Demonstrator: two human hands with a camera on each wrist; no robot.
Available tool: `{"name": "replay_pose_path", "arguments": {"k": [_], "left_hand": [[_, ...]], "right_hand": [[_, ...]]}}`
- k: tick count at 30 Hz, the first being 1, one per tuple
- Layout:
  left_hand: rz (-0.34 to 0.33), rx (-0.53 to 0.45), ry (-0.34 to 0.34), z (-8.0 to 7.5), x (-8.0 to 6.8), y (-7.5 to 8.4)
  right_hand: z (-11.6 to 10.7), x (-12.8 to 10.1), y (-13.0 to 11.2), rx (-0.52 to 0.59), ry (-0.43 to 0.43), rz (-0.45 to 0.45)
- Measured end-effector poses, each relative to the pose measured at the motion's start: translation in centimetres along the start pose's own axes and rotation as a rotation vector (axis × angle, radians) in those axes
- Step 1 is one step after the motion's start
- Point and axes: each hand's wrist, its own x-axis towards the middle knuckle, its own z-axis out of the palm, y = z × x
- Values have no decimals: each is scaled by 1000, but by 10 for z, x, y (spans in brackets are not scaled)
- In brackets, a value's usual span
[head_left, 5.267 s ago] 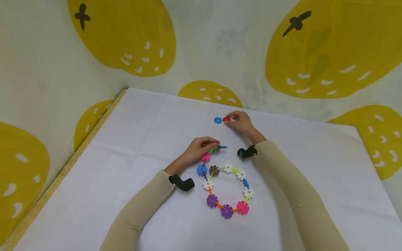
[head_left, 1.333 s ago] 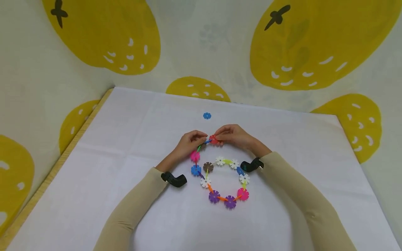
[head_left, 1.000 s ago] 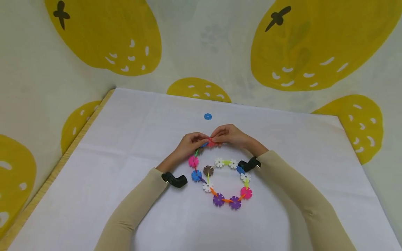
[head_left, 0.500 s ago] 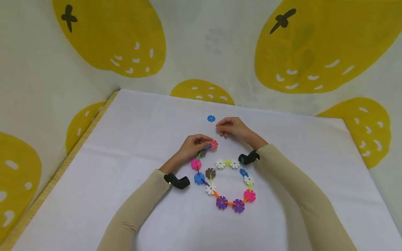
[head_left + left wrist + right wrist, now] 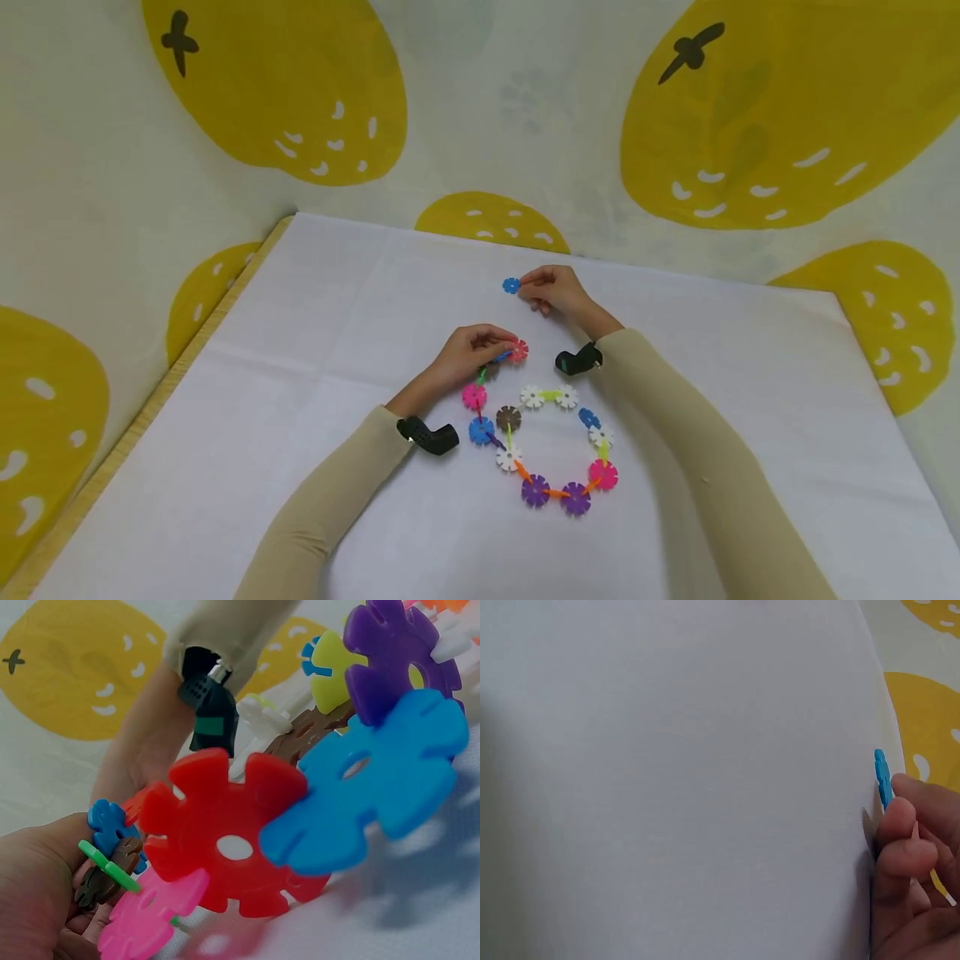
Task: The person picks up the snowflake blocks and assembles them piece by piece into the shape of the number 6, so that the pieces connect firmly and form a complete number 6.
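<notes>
A chain of colourful snowflake discs lies on the white cloth, bent into a ring with a tail at its upper left. My left hand (image 5: 468, 350) pinches that tail by a blue disc (image 5: 501, 356), beside the red disc (image 5: 517, 350) at its end. In the left wrist view, brown and green discs (image 5: 109, 866) sit against the fingers, and a larger red disc (image 5: 187, 847) is close to the camera. Farther back, my right hand (image 5: 558, 287) pinches the edge of a single blue disc (image 5: 512, 286), seen edge-on between fingertips in the right wrist view.
The ring's lower side has purple discs (image 5: 575, 499) and a pink disc (image 5: 603, 474), joined by orange ones. White discs (image 5: 566, 396) form its upper side. The cloth-covered table (image 5: 300, 467) meets a lemon-patterned curtain (image 5: 480, 125) at the back. Each wrist carries a black camera mount (image 5: 429, 436).
My right hand brought the red disc from the back to the chain's end and let go of it there. It then moved back and took hold of the blue disc.
</notes>
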Motion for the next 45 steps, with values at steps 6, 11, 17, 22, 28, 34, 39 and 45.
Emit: {"name": "replay_pose_path", "arguments": {"k": [6, 11, 17, 22, 28, 34, 39, 45], "left_hand": [[5, 19, -3, 1, -1, 2], [22, 18, -9, 0, -3, 3], [46, 8, -24, 1, -2, 2], [48, 4, -38, 2, 0, 1], [44, 18, -52, 2, 1, 0], [47, 38, -62, 4, 2, -4], [34, 50, -64, 4, 2, -4], [23, 54, -53, 4, 2, -2]], "right_hand": [[5, 5, -3, -77, 66, -11], [6, 7, -7, -226, 38, -44], [4, 4, -10, -372, -17, -83], [3, 1, -8, -351, -12, -53], [1, -6, -2, -270, 41, 2], [-7, -17, 4, -175, 36, 29], [-14, -26, 8, -125, -2, 46], [-17, -41, 8, -124, -53, 41]]}}
